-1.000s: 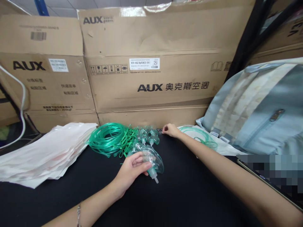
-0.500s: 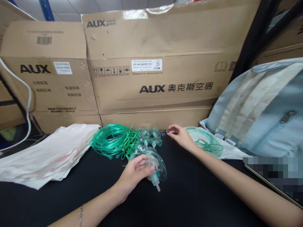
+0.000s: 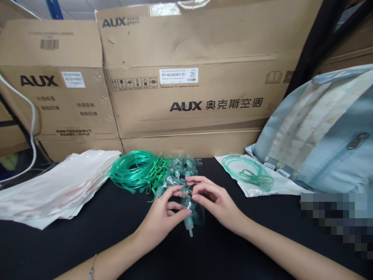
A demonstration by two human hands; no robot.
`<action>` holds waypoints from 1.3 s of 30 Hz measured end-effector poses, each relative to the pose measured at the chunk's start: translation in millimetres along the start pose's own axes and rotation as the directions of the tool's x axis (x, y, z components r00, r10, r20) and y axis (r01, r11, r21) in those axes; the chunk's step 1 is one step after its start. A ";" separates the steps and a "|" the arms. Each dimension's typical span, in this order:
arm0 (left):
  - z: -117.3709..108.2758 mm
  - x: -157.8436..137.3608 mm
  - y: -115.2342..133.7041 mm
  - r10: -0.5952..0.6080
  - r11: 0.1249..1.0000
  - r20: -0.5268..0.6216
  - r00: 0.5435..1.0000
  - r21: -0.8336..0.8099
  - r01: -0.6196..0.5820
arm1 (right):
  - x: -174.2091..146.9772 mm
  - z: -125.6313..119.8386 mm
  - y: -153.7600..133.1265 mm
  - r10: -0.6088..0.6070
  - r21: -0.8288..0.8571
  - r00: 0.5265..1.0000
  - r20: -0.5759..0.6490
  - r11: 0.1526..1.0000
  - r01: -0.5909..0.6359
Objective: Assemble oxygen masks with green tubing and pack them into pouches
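A clear oxygen mask [image 3: 199,216] with a green connector and a white nozzle pointing down is held over the black table. My left hand [image 3: 166,212] is closed around its left side, thumb on the front near the connector. My right hand [image 3: 217,200] is at the mask's upper right, its thumb and fingers pinched together close to the left fingertips. What lies between the right fingers is too small and hidden to name. Just behind are more clear masks [image 3: 182,165], a tangle of green elastic straps [image 3: 158,171] and coiled green tubing [image 3: 132,169].
White plastic bags [image 3: 58,182] are stacked at the left. To the right lies a packaged mask set with green tubing [image 3: 247,175], beside a light blue backpack [image 3: 326,147]. Large cardboard boxes [image 3: 186,120] stand along the back. A blurred-out patch covers the right edge.
My right hand has come from the far side of the table, near small clear pieces, to the mask in my left hand. The mask has turned slightly and its nozzle points more straight down.
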State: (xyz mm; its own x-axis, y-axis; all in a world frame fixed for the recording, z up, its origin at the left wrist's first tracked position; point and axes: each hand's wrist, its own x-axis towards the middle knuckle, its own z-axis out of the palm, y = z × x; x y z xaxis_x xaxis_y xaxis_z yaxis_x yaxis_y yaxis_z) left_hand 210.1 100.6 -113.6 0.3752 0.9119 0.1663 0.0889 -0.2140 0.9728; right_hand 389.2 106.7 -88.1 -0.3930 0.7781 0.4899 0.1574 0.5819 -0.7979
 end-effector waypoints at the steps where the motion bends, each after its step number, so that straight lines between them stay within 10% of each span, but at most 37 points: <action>1: 0.3 -2.1 0.9 0.050 0.994 0.004 0.999 0.093 -0.050 | -1.5 2.3 -0.4 0.003 -0.045 0.999 0.033 0.999 -0.001; 6: -4.5 -10.1 7.0 0.386 0.812 -0.002 0.922 0.476 -0.339 | -4.6 8.1 3.4 0.003 -0.089 0.978 0.211 0.996 0.016; 10: -16.4 -7.2 7.4 0.587 0.665 0.139 0.798 0.479 -0.573 | -2.6 3.9 6.1 0.007 -0.071 0.956 0.292 0.997 0.015; 19: -29.3 0.2 17.9 0.492 0.670 0.404 0.771 0.390 -0.631 | -0.7 0.5 3.5 -0.025 -0.090 0.914 0.404 0.994 0.067; 32: -20.3 -2.5 26.6 0.165 0.816 0.239 0.957 0.512 -0.269 | 1.7 -2.4 3.2 -0.026 -0.156 0.902 0.430 0.982 0.103; 39: -17.0 -5.5 28.0 0.088 0.844 0.195 0.977 0.507 -0.177 | 0.7 -1.0 5.3 -0.032 -0.172 0.903 0.428 0.978 0.117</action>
State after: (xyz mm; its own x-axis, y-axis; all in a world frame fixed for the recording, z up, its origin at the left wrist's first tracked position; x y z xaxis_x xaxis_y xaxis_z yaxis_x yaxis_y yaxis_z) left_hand 194.8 95.5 -84.5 0.5542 0.8036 0.2169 0.4760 -0.5198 0.7094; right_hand 390.6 110.6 -91.6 -0.7478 0.5828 0.3181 0.2642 0.7007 -0.6628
